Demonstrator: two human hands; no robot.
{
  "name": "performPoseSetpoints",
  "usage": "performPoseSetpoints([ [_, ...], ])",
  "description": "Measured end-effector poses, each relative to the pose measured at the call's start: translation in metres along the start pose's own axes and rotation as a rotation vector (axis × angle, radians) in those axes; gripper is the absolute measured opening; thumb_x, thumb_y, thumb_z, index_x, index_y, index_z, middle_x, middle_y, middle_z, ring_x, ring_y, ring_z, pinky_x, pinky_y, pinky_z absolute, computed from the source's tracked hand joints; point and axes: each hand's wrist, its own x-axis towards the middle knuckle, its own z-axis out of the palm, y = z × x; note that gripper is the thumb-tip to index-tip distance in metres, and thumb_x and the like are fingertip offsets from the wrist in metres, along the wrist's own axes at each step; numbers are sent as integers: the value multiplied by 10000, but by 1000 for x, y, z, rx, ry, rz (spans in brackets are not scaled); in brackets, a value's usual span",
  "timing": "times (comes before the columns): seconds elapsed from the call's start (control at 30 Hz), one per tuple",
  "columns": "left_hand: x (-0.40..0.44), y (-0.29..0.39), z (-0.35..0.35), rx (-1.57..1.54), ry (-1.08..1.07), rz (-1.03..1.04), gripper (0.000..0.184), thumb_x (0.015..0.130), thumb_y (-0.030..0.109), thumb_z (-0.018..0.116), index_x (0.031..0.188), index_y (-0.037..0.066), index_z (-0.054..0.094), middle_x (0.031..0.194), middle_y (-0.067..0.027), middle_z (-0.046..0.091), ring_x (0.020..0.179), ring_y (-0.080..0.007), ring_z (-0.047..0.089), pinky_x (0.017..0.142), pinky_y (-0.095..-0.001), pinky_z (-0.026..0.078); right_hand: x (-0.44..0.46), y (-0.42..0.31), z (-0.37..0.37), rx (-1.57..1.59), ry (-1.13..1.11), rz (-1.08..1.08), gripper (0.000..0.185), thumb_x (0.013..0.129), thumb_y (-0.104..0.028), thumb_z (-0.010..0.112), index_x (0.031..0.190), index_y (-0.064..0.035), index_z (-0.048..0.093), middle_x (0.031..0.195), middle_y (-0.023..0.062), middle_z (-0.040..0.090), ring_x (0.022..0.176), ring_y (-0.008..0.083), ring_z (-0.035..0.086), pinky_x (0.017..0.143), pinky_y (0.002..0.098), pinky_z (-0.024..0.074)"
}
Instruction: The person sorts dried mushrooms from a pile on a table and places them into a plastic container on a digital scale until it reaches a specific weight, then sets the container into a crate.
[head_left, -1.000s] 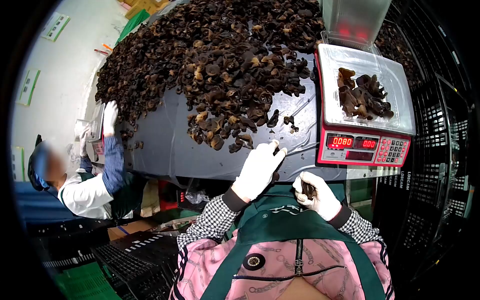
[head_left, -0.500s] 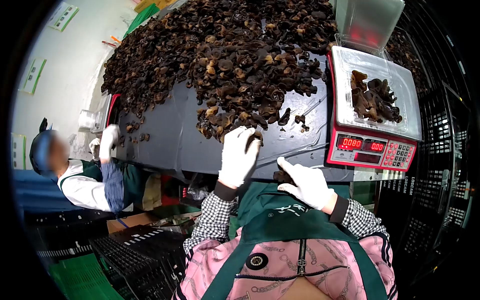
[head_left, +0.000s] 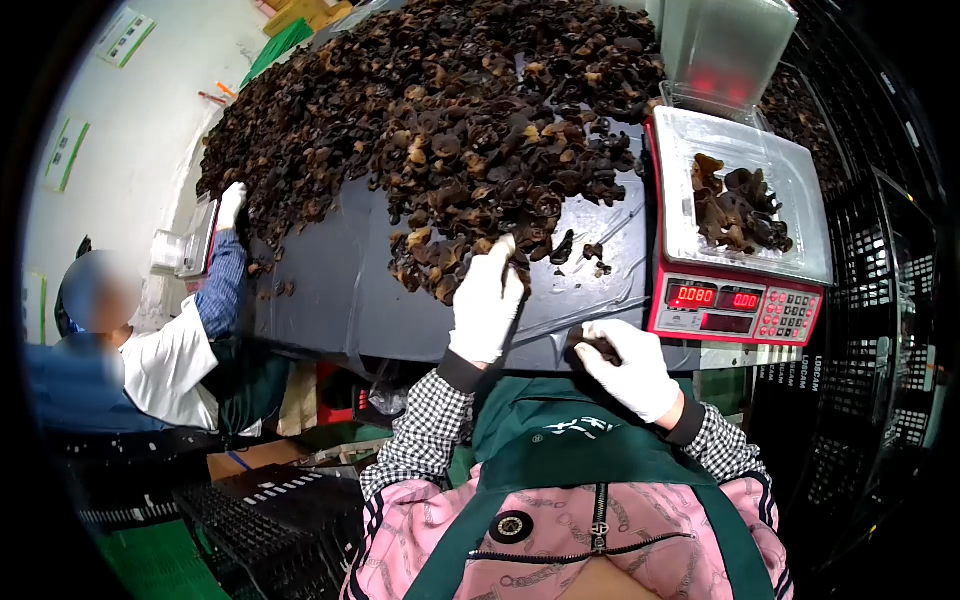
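Note:
A large pile of dark brown wood ear mushrooms (head_left: 470,150) covers the table. My left hand (head_left: 486,308), in a white glove, reaches to the pile's near edge with its fingers stretched out among the pieces. Its fingertips touch or nearly touch the mushrooms, and I see nothing held in it. Close to the table's front edge, my gloved right hand (head_left: 634,370) is closed on a dark wood ear mushroom (head_left: 592,346), partly hidden by the fingers. To the right, a red digital scale (head_left: 735,300) reads 0.080 and carries a clear plastic tray (head_left: 810,215) with several mushrooms inside.
Stacked clear trays (head_left: 725,50) stand behind the scale. Black crates (head_left: 890,260) line the right side, and another black crate (head_left: 270,510) sits low at left. A co-worker's gloved hand (head_left: 231,205) is at the pile's left edge, near a second scale (head_left: 200,235).
My left hand has moved slightly forward over the pile's edge. My right hand's fingers have closed around the mushroom piece. The co-worker's arm has reached forward to the pile.

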Motion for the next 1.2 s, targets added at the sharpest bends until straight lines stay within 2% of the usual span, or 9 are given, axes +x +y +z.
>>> performPoseSetpoints([
  [0.07, 11, 4, -7, 139, -93, -13, 487, 919, 120, 616, 1402, 102, 557, 923, -149, 574, 802, -317, 617, 708, -405, 519, 2, -10, -21, 186, 77, 96, 164, 883, -16, 734, 1028, 15, 665, 1008, 84, 744, 864, 103, 694, 762, 263, 572],
  [0.1, 15, -5, -5, 192, -128, 11, 501, 913, 121, 618, 1409, 100, 548, 922, -148, 565, 795, -319, 613, 703, -406, 517, 8, -19, -35, 89, 216, -53, 193, 862, -55, 776, 1028, -13, 687, 861, 33, 700, 690, 57, 622, 616, 232, 517],
  [0.3, 31, -25, -5, 106, -9, 139, 206, 889, 84, 662, 1091, 43, 669, 955, -141, 609, 853, -317, 643, 753, -377, 534, 30, -38, -141, -221, 578, -198, 191, 869, -8, 747, 1047, 17, 683, 980, 63, 728, 831, 81, 667, 762, 248, 552],
  [0.5, 75, 95, -10, -269, -55, 195, 209, 898, 46, 673, 1096, 33, 739, 969, -94, 711, 860, -184, 682, 785, -292, 539, 59, -24, -204, -127, 398, -44, 283, 886, -62, 760, 1142, 32, 685, 1027, 92, 739, 967, 113, 684, 892, 261, 538],
  [0.57, 92, 125, 9, -340, -79, 298, 226, 894, 49, 679, 1112, 31, 733, 959, -97, 703, 842, -183, 678, 764, -284, 539, 70, -9, -213, -192, 482, -65, 229, 932, -143, 739, 1084, 24, 702, 942, 30, 713, 859, 85, 646, 800, 230, 515],
  [0.67, 111, 162, 54, -453, -51, 394, 202, 916, 88, 662, 1103, 41, 721, 978, -125, 687, 830, -236, 679, 758, -319, 545, 80, -2, -222, 1, 613, 102, 252, 1002, -226, 677, 1077, 13, 707, 866, -26, 649, 748, 40, 538, 682, 206, 449],
  [0.77, 119, 185, 97, -480, -52, 480, 242, 929, 117, 630, 1155, 50, 684, 998, -146, 689, 892, -315, 682, 801, -381, 552, 89, 16, -220, -12, 682, -116, 276, 1046, -233, 602, 1135, 8, 703, 916, 1, 680, 820, 69, 574, 740, 232, 463],
  [1.0, 107, 209, 107, -261, -150, 518, 397, 871, 272, 727, 1173, 25, 651, 1215, -175, 607, 1127, -363, 575, 998, -466, 444, 86, 22, -217, 82, 588, -100, 370, 1092, -278, 497, 1245, 7, 676, 1135, 90, 719, 1026, 157, 655, 934, 296, 505],
  [1.2, 95, 162, 82, -240, -43, 555, 404, 824, 83, 701, 1224, 53, 659, 1288, -157, 614, 1190, -366, 573, 1015, -451, 463, 75, 9, -216, -181, 675, -128, 332, 1077, -254, 527, 1265, -16, 662, 1194, 109, 707, 1120, 189, 643, 999, 312, 473],
])
